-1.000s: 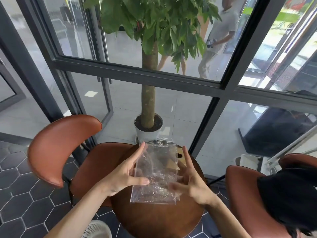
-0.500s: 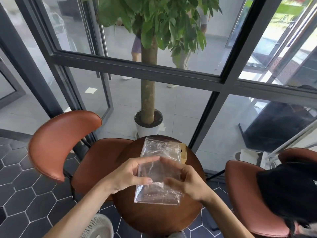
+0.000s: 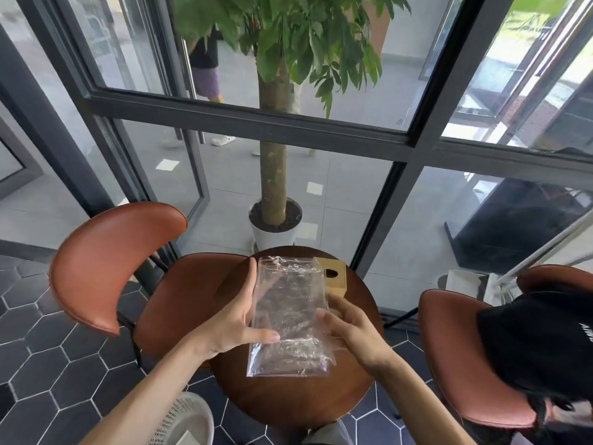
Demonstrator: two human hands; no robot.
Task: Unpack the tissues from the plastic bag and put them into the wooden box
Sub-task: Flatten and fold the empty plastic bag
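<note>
1. Bag (image 3: 290, 316): clear plastic, crinkled, empty as far as we can tell. We hold it upright above the table (image 3: 288, 399), its top edge near the far rim and its bottom edge hanging free toward us.

2. Left hand (image 3: 236, 319): we have the thumb across the front of the bag and the fingers running up its left edge, clamped on the film.

3. Right hand (image 3: 351, 330): we have the fingers closed on the bag's right edge, pinching the film. How the fingertips lie behind the bag we cannot tell.

4. Box (image 3: 333, 276): wooden, with an oval slot in its top face. It stands on the far right part of the table, just behind the bag's upper right corner.

5. Tissues: we see none loose on the table or in either hand. We judge they may already be in the box, but the slot shows nothing certain.

6. Chairs: one brown chair (image 3: 106, 268) stands left of the table, another (image 3: 462, 354) right with a black garment (image 3: 539, 342) on it.

7. Step in hand, as we judge it: dealing with the emptied bag.

8. Advice: we keep both pinches near the edges so the slippery film does not slide, flatten or fold it clear of the box, and lay it aside without knocking the box toward the rim.
</note>
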